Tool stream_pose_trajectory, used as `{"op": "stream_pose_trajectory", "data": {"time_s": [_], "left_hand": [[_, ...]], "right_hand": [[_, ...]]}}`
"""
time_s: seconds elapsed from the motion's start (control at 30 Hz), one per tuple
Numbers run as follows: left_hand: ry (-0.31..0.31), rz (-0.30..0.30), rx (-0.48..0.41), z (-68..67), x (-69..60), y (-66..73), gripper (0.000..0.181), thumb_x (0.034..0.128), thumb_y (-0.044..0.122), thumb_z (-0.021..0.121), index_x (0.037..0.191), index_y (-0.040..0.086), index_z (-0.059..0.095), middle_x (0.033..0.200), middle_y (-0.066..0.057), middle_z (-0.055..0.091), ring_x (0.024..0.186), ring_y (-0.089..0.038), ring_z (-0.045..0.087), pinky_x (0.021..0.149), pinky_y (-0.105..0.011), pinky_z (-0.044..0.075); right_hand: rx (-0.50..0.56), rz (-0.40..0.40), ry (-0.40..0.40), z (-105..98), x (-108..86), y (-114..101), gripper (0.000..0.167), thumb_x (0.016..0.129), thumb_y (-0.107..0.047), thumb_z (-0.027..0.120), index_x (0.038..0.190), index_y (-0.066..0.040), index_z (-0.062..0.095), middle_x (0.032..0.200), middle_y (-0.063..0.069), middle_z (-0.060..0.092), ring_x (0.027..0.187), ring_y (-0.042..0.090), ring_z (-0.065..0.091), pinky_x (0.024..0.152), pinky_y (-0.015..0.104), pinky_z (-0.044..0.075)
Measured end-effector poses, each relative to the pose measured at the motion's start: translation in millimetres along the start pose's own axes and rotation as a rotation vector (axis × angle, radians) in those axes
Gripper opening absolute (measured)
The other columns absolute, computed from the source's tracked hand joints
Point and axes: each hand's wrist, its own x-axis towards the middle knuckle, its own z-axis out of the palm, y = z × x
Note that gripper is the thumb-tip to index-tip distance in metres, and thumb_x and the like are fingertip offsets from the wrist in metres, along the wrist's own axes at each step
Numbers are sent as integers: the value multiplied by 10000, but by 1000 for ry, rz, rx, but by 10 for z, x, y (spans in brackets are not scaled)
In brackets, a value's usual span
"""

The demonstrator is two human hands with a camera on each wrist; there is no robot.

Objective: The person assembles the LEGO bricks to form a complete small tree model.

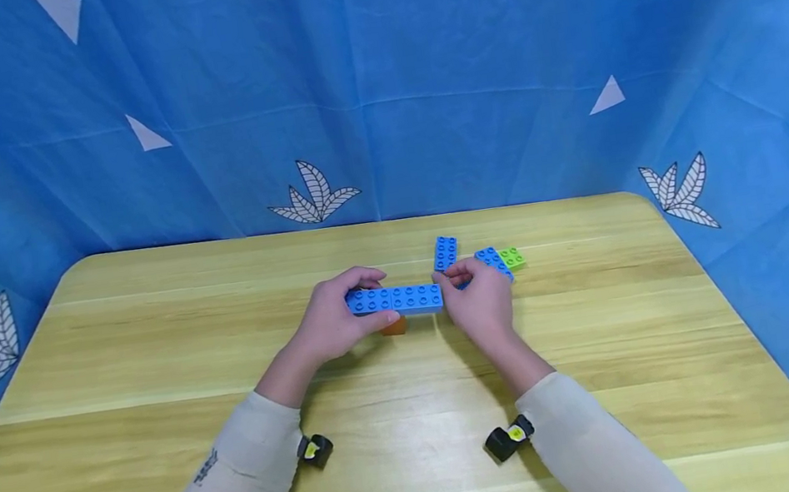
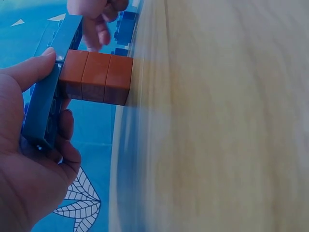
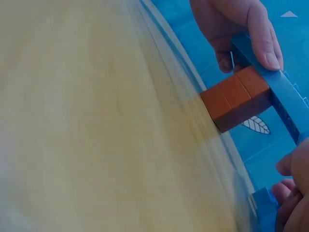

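Two long blue bricks (image 1: 417, 298) lie end to end, studs up, on a short stack of three orange-brown bricks (image 2: 99, 77) that stands on the table. My left hand (image 1: 332, 318) grips the left blue brick, thumb on the near side and fingers on the far side. My right hand (image 1: 481, 301) is at the right end of the blue row, its fingers loosely bent. In the right wrist view, a gap shows between the thumb and fingers (image 3: 285, 191), with a loose blue brick (image 3: 264, 208) close by; any contact is hard to make out.
Behind the right hand, one blue brick (image 1: 445, 251) lies on the wooden table (image 1: 165, 446). Another blue brick (image 1: 491, 258) sits against a lime green brick (image 1: 512, 258). A blue cloth (image 1: 456, 35) hangs beyond the table's far edge.
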Motion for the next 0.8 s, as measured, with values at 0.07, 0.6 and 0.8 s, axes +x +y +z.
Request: {"op": "stream_pose_trajectory", "data": {"time_s": [0.07, 0.6, 0.8], "left_hand": [[3, -2, 2, -2, 0, 5, 542, 819, 261, 856, 1280, 75, 639, 1135, -23, 670, 1019, -200, 605, 908, -394, 485], [8, -31, -25, 3, -17, -17, 524, 799, 213, 873, 1249, 68, 647, 1154, -14, 662, 1045, -215, 591, 942, -407, 470], [18, -72, -79, 15, -28, -43, 490, 772, 103, 880, 1197, 58, 639, 1142, -10, 633, 1015, -248, 569, 910, -414, 473]], "right_hand": [[-26, -15, -19, -9, -23, -7, 177, 901, -245, 767, 920, -71, 736, 779, 12, 688, 689, 178, 636, 585, 354, 503], [-275, -21, -51, 45, 107, 17, 570, 867, -441, 770, 1129, 52, 656, 973, 152, 668, 902, 328, 632, 765, 454, 520], [-316, 22, -56, 86, 234, 50, 549, 913, -427, 718, 1172, 49, 630, 963, 129, 638, 885, 300, 606, 777, 440, 519]]}}
